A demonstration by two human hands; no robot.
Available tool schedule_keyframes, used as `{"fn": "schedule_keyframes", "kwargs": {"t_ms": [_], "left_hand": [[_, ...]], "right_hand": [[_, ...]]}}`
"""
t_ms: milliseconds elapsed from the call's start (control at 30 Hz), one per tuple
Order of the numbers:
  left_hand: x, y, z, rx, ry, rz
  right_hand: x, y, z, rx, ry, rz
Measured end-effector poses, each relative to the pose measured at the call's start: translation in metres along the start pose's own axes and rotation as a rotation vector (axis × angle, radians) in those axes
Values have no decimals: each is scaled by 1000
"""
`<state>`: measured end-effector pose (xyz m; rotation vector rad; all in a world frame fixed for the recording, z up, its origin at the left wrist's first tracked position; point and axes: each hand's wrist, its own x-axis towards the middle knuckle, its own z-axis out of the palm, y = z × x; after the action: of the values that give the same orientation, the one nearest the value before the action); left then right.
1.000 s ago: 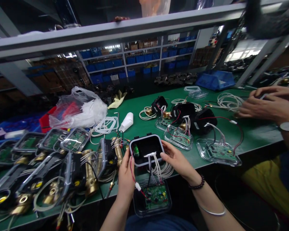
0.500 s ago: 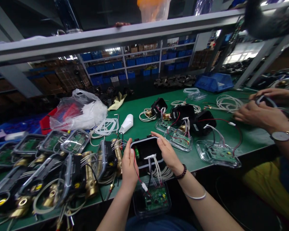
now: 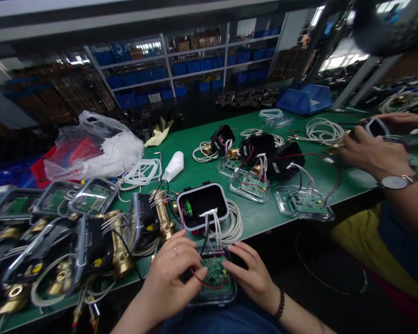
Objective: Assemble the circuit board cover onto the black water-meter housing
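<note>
The green table [image 3: 193,172] carries several lidded housings [image 3: 94,197] between eight and nine o'clock of an open black housing [image 3: 207,197], which looks only partly assembled: its clear cover [image 3: 218,301] sits detached at six o'clock. The left hand [image 3: 170,273] curls over the cover's nine-o'clock side; the right hand [image 3: 252,273] touches its two-o'clock edge, grip unclear. White wires [image 3: 216,227] already run from housing toward circuit board [image 3: 212,270]; the left hand seems to pinch the red wire [image 3: 211,285].

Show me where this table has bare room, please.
Bare: right of the white cone, in front of the cable coil; between the co-worker's watch and the clear cover left of it. Crowded: left end, with brass fittings.
</note>
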<state>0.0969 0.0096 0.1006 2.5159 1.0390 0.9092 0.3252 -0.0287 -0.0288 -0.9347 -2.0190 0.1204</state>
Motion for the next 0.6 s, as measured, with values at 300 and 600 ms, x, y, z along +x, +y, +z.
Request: {"fn": "schedule_keyframes", "kwargs": {"t_ms": [300, 600], "left_hand": [[39, -5, -23, -972, 287, -756], [69, -19, -1, -353, 242, -371]], "right_hand": [[69, -15, -23, 1128, 330, 896], [71, 14, -43, 1493, 291, 935]]}}
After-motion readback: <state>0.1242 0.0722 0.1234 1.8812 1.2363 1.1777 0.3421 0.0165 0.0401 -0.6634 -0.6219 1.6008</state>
